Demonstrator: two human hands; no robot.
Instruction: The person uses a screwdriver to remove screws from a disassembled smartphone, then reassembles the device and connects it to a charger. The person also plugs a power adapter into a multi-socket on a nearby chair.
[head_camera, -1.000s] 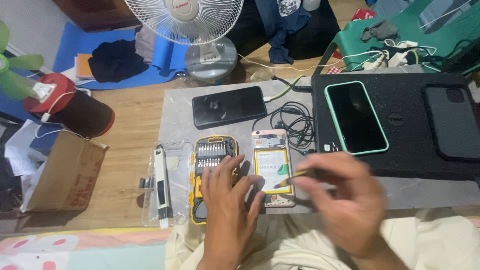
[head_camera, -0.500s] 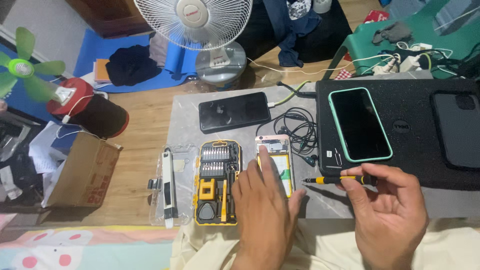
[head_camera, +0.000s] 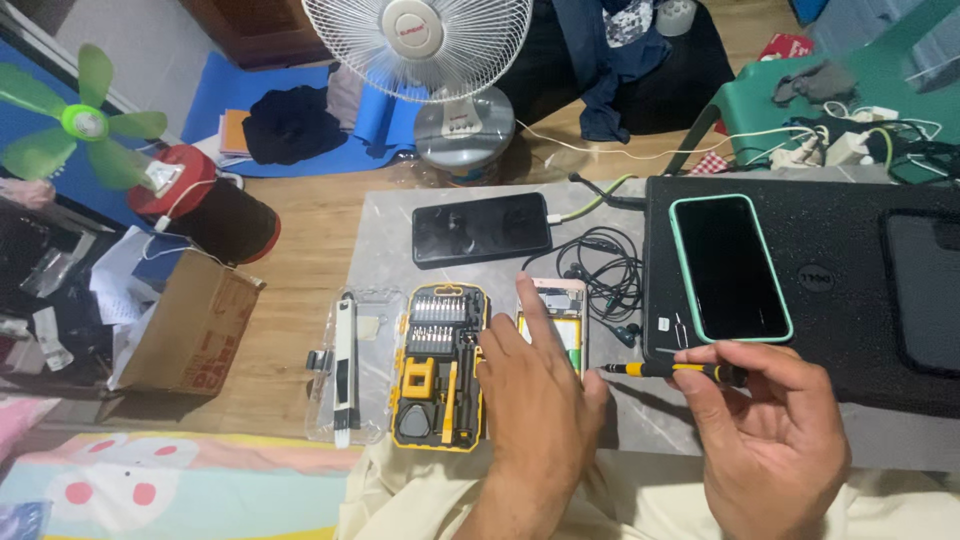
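My left hand lies flat over an opened pink phone on the grey mat, index finger stretched along its left edge. My right hand pinches a small yellow-and-black screwdriver, tip pointing left toward the phone. A yellow tool kit with several bits lies just left of my left hand, partly under it. Most of the opened phone is hidden by my hand.
A black phone on a cable lies at the mat's far side, with tangled black earphones beside it. A mint-cased phone rests on a black laptop. A clear tool-kit lid, cardboard box and white fan surround.
My right hand has drawn back to the right with the screwdriver, off the phone. My left hand has slid from the tool kit onto the opened phone. The view has shifted slightly.
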